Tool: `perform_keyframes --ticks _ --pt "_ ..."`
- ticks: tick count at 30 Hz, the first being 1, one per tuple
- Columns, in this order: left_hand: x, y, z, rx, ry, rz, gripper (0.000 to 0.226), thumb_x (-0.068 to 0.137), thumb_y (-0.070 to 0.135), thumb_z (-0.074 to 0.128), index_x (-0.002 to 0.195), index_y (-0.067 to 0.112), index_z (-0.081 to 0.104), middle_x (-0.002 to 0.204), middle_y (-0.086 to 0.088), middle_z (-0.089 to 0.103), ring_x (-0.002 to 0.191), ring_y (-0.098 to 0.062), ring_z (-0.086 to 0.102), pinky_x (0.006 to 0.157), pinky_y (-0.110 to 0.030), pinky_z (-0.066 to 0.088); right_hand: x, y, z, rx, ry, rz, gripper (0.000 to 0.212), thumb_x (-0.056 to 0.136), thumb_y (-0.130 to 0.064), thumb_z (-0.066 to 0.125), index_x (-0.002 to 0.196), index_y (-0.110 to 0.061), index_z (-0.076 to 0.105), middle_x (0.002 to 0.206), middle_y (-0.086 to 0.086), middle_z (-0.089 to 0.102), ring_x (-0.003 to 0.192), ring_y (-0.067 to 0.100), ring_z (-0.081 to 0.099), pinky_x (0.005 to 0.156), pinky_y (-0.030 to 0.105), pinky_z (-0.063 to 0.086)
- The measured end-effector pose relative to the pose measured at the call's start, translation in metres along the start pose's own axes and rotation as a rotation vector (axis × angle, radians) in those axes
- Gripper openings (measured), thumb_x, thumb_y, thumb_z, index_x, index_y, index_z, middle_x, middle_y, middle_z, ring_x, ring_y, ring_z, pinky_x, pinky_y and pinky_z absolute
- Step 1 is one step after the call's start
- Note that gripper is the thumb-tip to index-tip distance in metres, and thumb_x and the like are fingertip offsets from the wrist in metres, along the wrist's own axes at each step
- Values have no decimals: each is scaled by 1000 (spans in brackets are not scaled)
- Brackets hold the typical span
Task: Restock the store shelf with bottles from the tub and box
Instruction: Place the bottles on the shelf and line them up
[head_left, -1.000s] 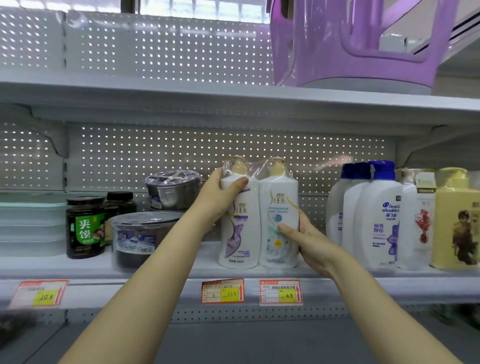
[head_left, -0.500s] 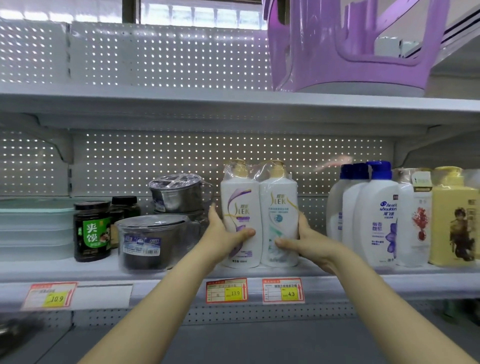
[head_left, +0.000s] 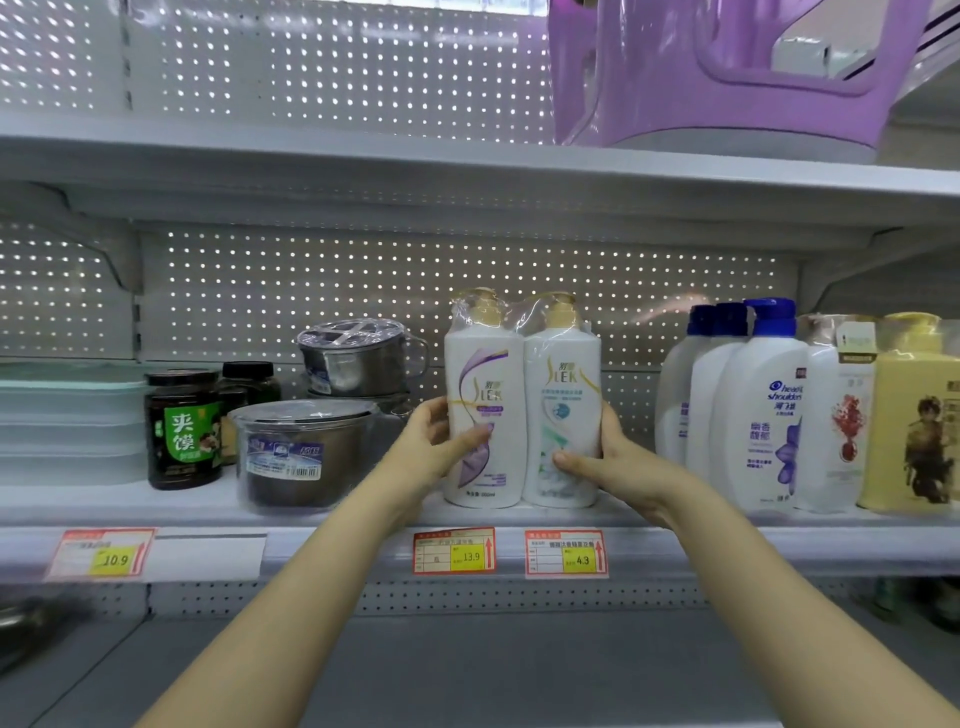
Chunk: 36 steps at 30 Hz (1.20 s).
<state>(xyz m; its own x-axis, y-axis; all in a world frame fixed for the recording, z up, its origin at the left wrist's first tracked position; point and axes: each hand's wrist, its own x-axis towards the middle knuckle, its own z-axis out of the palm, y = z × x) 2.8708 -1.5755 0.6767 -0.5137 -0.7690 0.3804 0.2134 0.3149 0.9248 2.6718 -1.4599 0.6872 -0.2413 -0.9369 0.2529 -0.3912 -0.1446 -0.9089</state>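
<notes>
A shrink-wrapped twin pack of white shampoo bottles (head_left: 522, 400) with gold caps stands upright on the middle shelf (head_left: 363, 512). My left hand (head_left: 434, 447) grips its lower left side, thumb across the front of the purple-labelled bottle. My right hand (head_left: 605, 460) grips the lower right side, thumb on the front of the green-labelled bottle. The pack's base rests on the shelf near the front edge. Neither the tub nor the box is in view.
Left of the pack stand steel pots (head_left: 306, 457), dark sauce jars (head_left: 182, 428) and stacked plastic containers (head_left: 67, 421). To the right stand white blue-capped shampoo bottles (head_left: 753, 410) and a yellow bottle (head_left: 914, 421). A purple stool (head_left: 727, 73) sits on the upper shelf. Price tags (head_left: 454, 551) line the shelf edge.
My left hand slid from the top of the pack down to its lower side. The pack came down to stand on the shelf, and both hands stayed on it.
</notes>
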Motion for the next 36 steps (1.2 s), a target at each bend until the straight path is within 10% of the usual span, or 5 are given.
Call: perform_keyframes --ticks 15,36 --pt "11 1 -6 377 -94 4 66 84 20 74 137 21 36 119 9 59 108 -10 59 91 -28 50 11 -2 2 -19 23 52 97 87 -11 70 151 -39 3 121 -12 56 121 18 54 111 47 38" --pt "41 -15 -9 506 -96 -32 69 89 27 68 146 26 28 135 3 56 120 -17 55 110 -39 39 48 13 0 21 -26 36 95 89 -9 66 152 -36 0 135 -6 50 121 17 51 112 38 35"
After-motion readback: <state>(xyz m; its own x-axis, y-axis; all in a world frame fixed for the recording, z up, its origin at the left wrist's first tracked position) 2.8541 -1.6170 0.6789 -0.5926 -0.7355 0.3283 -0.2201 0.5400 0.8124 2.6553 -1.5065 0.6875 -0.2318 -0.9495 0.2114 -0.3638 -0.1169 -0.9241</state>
